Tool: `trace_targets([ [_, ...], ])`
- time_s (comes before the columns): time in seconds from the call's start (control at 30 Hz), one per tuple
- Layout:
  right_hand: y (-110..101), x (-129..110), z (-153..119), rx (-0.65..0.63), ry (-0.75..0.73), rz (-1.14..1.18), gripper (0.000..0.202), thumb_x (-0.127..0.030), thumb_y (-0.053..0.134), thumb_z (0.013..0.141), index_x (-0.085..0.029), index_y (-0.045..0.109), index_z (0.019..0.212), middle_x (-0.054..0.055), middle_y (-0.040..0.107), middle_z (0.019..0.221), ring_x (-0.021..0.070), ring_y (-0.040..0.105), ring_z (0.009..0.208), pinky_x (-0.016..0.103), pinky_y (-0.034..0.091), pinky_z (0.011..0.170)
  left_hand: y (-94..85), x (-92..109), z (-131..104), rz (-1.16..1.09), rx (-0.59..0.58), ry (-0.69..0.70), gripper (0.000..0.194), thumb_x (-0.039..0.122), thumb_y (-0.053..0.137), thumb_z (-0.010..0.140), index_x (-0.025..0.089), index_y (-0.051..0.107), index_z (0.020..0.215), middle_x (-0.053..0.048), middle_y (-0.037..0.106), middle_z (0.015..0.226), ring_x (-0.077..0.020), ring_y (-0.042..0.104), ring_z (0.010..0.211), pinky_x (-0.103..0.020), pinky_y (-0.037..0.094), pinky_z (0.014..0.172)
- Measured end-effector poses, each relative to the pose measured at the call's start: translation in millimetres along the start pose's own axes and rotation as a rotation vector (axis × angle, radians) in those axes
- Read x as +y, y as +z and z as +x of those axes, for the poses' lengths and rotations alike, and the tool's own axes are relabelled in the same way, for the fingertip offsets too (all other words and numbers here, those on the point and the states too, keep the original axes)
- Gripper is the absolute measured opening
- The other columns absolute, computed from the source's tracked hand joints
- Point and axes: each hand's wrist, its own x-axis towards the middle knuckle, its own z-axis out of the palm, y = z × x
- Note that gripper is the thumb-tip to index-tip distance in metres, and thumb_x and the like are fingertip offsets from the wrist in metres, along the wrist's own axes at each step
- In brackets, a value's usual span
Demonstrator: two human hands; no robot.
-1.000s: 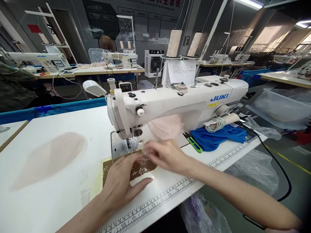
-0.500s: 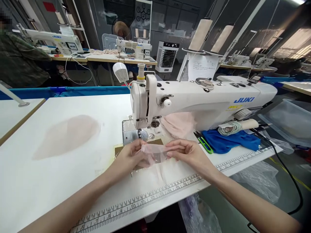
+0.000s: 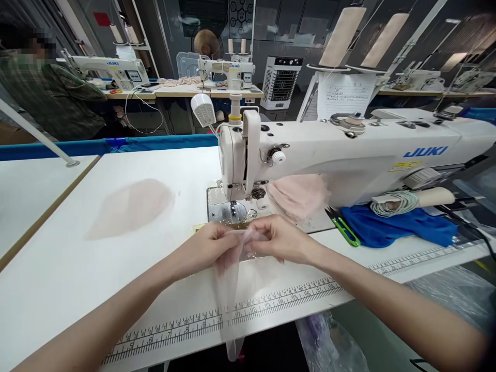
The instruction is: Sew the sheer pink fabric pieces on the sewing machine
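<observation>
Between my two hands is a piece of sheer pale pink fabric (image 3: 229, 289), its lower end hanging over the table's front edge. My left hand (image 3: 211, 245) pinches it by the top edge. My right hand (image 3: 277, 238), close beside, also has its fingers closed on the fabric. Both hands are just in front of the needle plate of a white sewing machine (image 3: 321, 150). A stack of pink fabric pieces (image 3: 300, 194) lies under the machine's arm. Another sheer piece (image 3: 134, 209) lies flat on the table to the left.
Green thread snips (image 3: 346, 231) and a blue cloth (image 3: 395, 227) lie right of the machine, with a thread cone and coiled cord (image 3: 395, 204) on the cloth. A ruler strip (image 3: 267, 306) runs along the table's front edge. A co-worker (image 3: 50, 93) sits at far left.
My hands have come closer together, and the fabric now hangs down past the table edge instead of being stretched between them. The view has shifted slightly left.
</observation>
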Motion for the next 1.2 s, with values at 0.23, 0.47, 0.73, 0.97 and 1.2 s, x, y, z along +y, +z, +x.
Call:
trace_targets([
  [0.23,-12.8,5.2,34.2,-0.43,0.066,0.043,0.026,-0.042,0.072,0.075,-0.019,0.072,0.086,-0.005,0.057,0.058,0.0033,0.032,0.041,0.018,0.022,0.035,-11.7,-5.9,-17.0,0.138,-0.031,-0.022,0.027,0.038,0.053,0.086,0.018,0.058,0.068,0.001,0.059,0.065,-0.0129,0.054,0.059,-0.024,0.039,0.055],
  [0.47,-13.9,-2.3,39.0,-0.243,0.116,-0.043,0.019,-0.032,0.074,0.073,-0.019,0.069,0.085,-0.006,0.056,0.063,0.003,0.043,0.044,0.015,0.033,0.037,5.8,-21.4,1.9,0.192,0.265,0.018,0.019,0.033,0.058,0.082,0.021,0.047,0.073,0.007,0.043,0.059,-0.0089,0.041,0.05,-0.021,0.031,0.048],
  [0.73,-1.8,13.3,31.0,-0.083,0.065,0.001,0.008,-0.025,0.061,0.082,-0.018,0.061,0.079,-0.005,0.059,0.059,0.0058,0.052,0.039,0.015,0.036,0.033,-3.8,-23.2,8.5,0.55,0.376,0.059,0.019,0.036,0.058,0.083,0.022,0.047,0.077,0.01,0.033,0.049,-0.0095,0.035,0.046,-0.021,0.026,0.045],
  [0.97,14.2,18.4,25.3,0.092,-0.161,-0.154,0.009,-0.019,0.058,0.086,-0.018,0.059,0.076,-0.004,0.061,0.063,0.0084,0.061,0.055,0.018,0.048,0.05,-2.6,-35.4,3.0,0.54,0.372,0.165,0.015,0.032,0.054,0.088,0.024,0.066,0.085,0.006,0.059,0.058,-0.0094,0.049,0.049,-0.021,0.036,0.049],
  [1.2,16.3,15.9,23.8,0.169,-0.296,-0.281,0.001,-0.02,0.058,0.088,-0.02,0.058,0.089,-0.005,0.06,0.066,0.0081,0.058,0.059,0.02,0.045,0.055,2.0,-39.7,2.3,0.483,0.389,0.246,0.022,0.023,0.05,0.089,0.026,0.071,0.097,0.005,0.071,0.07,-0.0094,0.058,0.053,-0.02,0.041,0.051],
])
